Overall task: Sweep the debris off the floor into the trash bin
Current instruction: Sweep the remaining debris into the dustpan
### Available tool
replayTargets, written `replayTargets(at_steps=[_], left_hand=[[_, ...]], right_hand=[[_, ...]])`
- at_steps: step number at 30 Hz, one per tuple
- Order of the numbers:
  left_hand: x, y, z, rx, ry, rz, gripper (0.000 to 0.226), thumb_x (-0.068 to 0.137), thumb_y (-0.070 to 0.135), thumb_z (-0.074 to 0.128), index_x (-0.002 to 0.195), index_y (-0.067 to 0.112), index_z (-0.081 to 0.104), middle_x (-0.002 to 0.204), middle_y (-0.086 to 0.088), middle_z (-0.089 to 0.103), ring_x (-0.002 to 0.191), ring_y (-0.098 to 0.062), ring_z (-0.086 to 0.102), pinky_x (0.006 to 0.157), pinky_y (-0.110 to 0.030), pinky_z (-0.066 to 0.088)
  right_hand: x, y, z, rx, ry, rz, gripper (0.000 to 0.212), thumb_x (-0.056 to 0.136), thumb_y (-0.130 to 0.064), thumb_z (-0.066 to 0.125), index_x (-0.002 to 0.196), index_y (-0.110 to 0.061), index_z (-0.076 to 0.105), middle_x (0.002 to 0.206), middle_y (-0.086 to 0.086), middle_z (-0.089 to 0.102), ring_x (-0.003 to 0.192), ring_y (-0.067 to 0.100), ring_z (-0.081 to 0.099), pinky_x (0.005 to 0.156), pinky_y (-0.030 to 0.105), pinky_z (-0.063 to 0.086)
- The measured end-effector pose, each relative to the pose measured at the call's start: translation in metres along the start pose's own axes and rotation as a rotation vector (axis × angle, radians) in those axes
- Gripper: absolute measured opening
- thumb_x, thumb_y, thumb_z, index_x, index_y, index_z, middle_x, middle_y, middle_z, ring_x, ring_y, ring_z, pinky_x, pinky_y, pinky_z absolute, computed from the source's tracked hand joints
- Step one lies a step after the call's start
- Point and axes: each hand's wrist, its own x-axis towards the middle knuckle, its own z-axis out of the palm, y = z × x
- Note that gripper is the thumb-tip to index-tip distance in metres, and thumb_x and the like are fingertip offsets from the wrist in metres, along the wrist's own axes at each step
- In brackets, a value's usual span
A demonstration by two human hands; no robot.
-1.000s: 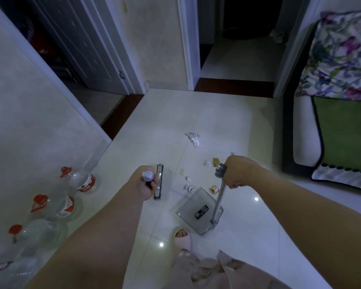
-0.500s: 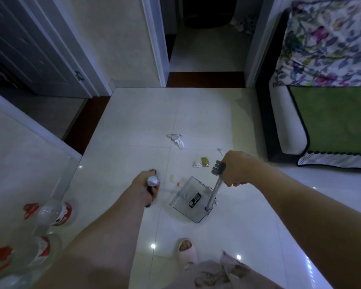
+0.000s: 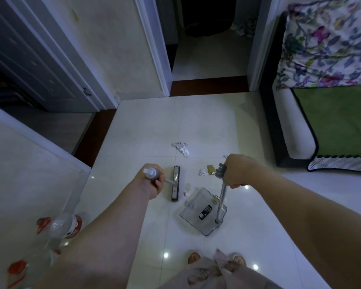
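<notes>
My left hand (image 3: 149, 182) grips the top of a broom handle; the dark broom head (image 3: 175, 183) stands on the pale floor tiles just right of that hand. A grey dustpan's long handle is held by my right hand (image 3: 237, 172), and the clear dustpan (image 3: 203, 211) sits on the floor below it, mouth toward the broom. Small scraps (image 3: 187, 189) lie between broom head and dustpan. A crumpled white paper (image 3: 181, 148) lies farther off, and a white wad with a yellowish piece (image 3: 206, 170) lies left of my right hand. No trash bin shows.
Several clear bottles with red caps (image 3: 61, 226) stand along the left wall. A sofa with a green cover (image 3: 338, 122) and floral pillow fills the right. An open doorway (image 3: 208, 49) lies ahead, a grey door at far left. My slippered feet (image 3: 194, 257) are at the bottom.
The broom head, hidden behind my left hand half a second ago, now shows on the floor left of the scraps. The dustpan sits slightly farther right; the view tilted.
</notes>
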Motion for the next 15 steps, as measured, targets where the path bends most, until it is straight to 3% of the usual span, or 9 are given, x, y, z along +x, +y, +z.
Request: replayTargets(at_steps=[3,5,11,15], left_hand=[[-0.002,0.007,0.004,0.049,0.059,0.032,0.023,0.088,0.008,0.045,0.066,0.012,0.042,0.037,-0.002,0.047,0.024,-0.009,0.047,0.03,-0.004,0.03],[-0.001,0.012,0.005,0.051,0.085,0.059,0.025,0.088,0.007,0.043,0.064,0.013,0.042,0.036,-0.002,0.046,0.024,-0.009,0.046,0.031,-0.004,0.03],[0.022,0.042,-0.003,-0.017,0.167,0.108,0.027,0.088,0.004,0.04,0.062,0.012,0.04,0.036,-0.004,0.045,0.023,-0.009,0.046,0.034,-0.003,0.029],[0.057,0.07,-0.003,-0.007,0.214,0.11,0.028,0.083,0.0,0.04,0.06,0.014,0.036,0.048,-0.004,0.042,0.034,-0.01,0.045,0.038,-0.004,0.026]], right_hand=[[-0.001,-0.002,-0.016,-0.042,0.037,-0.038,0.009,0.075,-0.001,0.064,0.079,-0.009,0.063,0.073,0.001,0.062,0.079,0.021,0.065,0.082,0.036,0.059],[0.004,-0.003,-0.022,-0.046,0.047,-0.049,0.011,0.075,0.0,0.062,0.077,-0.011,0.062,0.067,-0.002,0.056,0.073,0.019,0.059,0.075,0.03,0.057],[0.028,-0.014,-0.036,-0.014,0.03,-0.023,0.019,0.068,0.003,0.063,0.08,-0.011,0.066,0.081,0.003,0.068,0.076,0.02,0.065,0.067,0.03,0.054],[0.052,-0.03,-0.052,0.04,0.052,0.022,0.015,0.073,0.001,0.062,0.07,-0.013,0.06,0.069,-0.002,0.061,0.067,0.016,0.058,0.064,0.029,0.051]])
